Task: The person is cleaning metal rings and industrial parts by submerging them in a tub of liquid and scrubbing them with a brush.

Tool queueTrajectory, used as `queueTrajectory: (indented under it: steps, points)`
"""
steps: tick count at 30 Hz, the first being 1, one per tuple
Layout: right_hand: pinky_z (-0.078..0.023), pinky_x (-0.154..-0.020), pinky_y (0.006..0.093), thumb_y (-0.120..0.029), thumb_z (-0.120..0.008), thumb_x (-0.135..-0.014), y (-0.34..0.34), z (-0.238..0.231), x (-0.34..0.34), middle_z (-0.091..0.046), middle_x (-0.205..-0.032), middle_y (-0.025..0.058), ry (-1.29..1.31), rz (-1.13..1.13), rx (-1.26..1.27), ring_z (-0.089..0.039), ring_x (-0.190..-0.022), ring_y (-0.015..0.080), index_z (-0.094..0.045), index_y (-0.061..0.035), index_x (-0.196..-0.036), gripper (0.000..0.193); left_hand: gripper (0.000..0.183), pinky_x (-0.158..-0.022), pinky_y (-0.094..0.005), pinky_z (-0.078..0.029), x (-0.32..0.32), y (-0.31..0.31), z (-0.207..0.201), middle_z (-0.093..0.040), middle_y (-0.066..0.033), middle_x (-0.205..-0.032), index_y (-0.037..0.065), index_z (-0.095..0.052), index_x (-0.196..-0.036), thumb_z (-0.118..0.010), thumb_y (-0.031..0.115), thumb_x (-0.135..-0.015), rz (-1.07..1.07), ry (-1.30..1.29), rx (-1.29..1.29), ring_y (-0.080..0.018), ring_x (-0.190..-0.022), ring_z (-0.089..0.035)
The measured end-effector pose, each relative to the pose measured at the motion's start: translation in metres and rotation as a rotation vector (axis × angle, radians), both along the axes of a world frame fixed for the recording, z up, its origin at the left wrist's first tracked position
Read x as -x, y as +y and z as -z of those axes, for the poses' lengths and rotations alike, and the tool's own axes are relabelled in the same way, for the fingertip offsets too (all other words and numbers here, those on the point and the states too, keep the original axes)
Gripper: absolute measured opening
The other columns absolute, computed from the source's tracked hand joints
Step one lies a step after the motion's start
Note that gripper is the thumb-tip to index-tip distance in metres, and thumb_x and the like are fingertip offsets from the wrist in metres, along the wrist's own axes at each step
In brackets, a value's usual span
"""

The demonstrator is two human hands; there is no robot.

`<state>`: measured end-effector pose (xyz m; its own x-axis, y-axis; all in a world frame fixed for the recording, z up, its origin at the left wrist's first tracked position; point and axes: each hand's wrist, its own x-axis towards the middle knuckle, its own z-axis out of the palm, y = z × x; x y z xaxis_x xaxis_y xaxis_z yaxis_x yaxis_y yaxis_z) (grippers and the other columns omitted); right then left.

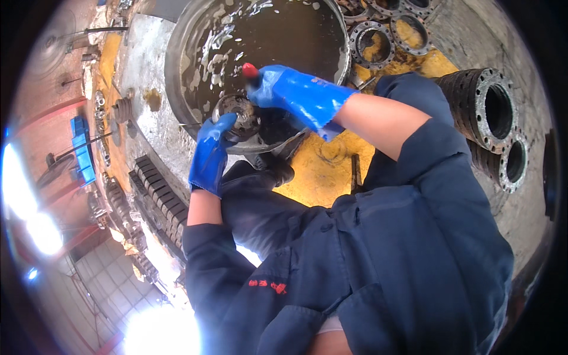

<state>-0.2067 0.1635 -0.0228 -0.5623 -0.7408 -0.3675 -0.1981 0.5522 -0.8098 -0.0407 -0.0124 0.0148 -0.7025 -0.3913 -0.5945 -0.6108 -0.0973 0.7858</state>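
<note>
Gripping the round metal part (238, 111) by its edge over the tub (174, 74)'s near side, the left hand (212, 145) has something seemingly heavy, stiff and slippery, best held there, while the right hand (273, 87) clasps a red-ended tool (251, 71).

Here we go, straight to the dark navy-blue cloth work jacket (384, 254), and there it is: a short row of bright red characters (267, 284) standing out on the chest, on the wearer's own left side! Smaller shapes at the sleeve end, a bigger, denser one toward the front opening, all too blurred to read. Up to the glossy blue rubber glove (307, 97) on the right hand (266, 89): a faint brownish mark (322, 80) near the cuff, print or smudge, I can't tell.
</note>
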Motion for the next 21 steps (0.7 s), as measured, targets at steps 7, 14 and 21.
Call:
queueTrajectory:
  steps: [7, 14, 21]
  points:
    - [-0.059, -0.081, 0.0451, -0.035, -0.071, -0.094, 0.007, -0.003, -0.017, -0.076, -0.098, 0.0128, 0.402, -0.206, 0.621, -0.074, -0.093, 0.0345, -0.076, -0.0196, -0.118, 0.028, 0.053, -0.086, -0.0347, -0.06, 0.002, 0.008, -0.034, -0.074, -0.0127, -0.118, -0.002, -0.064, -0.139, -0.075, 0.023, -0.094, 0.048, 0.002, 0.165, -0.0219, -0.103, -0.073]
    - [-0.057, -0.082, 0.0444, -0.038, -0.068, -0.094, -0.005, 0.005, -0.016, -0.077, -0.096, 0.0161, -0.107, -0.116, 0.262, -0.073, -0.09, 0.0304, -0.075, -0.0092, -0.115, 0.036, 0.048, -0.088, -0.0354, -0.058, -0.001, 0.008, -0.002, -0.078, -0.0148, -0.111, -0.006, -0.073, -0.122, -0.084, 0.023, -0.086, 0.062, -0.073, 0.375, -0.0206, -0.093, -0.075]
    - [-0.055, -0.082, 0.0464, -0.018, -0.066, -0.092, 0.029, 0.018, 0.012, -0.076, -0.102, 0.019, -0.033, -0.22, 0.427, -0.073, -0.095, 0.0385, -0.078, -0.0121, -0.107, 0.021, 0.071, -0.096, -0.0417, -0.054, -0.009, -0.012, 0.038, -0.077, -0.0204, -0.115, -0.008, -0.071, -0.126, -0.088, 0.042, -0.078, 0.114, -0.137, 0.483, -0.0284, -0.104, -0.073]
